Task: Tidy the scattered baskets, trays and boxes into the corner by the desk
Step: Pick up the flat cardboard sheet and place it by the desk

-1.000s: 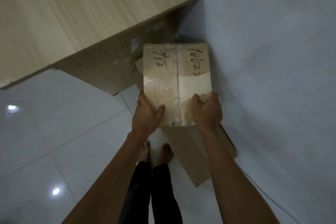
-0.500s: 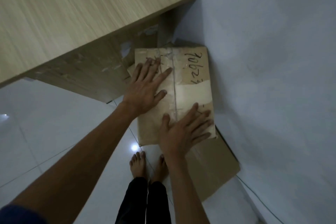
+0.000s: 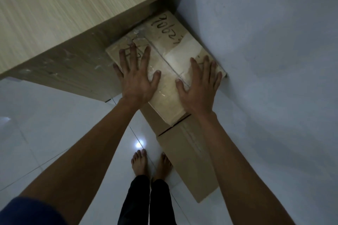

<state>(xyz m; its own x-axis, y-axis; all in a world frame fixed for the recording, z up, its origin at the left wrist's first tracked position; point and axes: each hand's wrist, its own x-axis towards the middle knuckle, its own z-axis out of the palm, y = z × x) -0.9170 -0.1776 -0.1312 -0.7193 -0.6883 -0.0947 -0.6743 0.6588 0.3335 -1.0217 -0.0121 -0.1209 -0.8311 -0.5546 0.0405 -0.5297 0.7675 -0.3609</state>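
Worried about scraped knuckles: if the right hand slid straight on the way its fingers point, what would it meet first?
Probably the wall: the right hand lies flat on the taped box, fingers aimed past its edge; depth is unclear.

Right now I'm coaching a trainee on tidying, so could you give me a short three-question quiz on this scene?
1. True or false: the left hand and right hand grip the top box by its sides.
2. The top box rests on: A the bare floor, B a bigger box, C a basket.
3. Fill in: the top box sits in the corner between the desk and the ____.
Key: 1 false, both lie flat on its top; 2 B; 3 wall.
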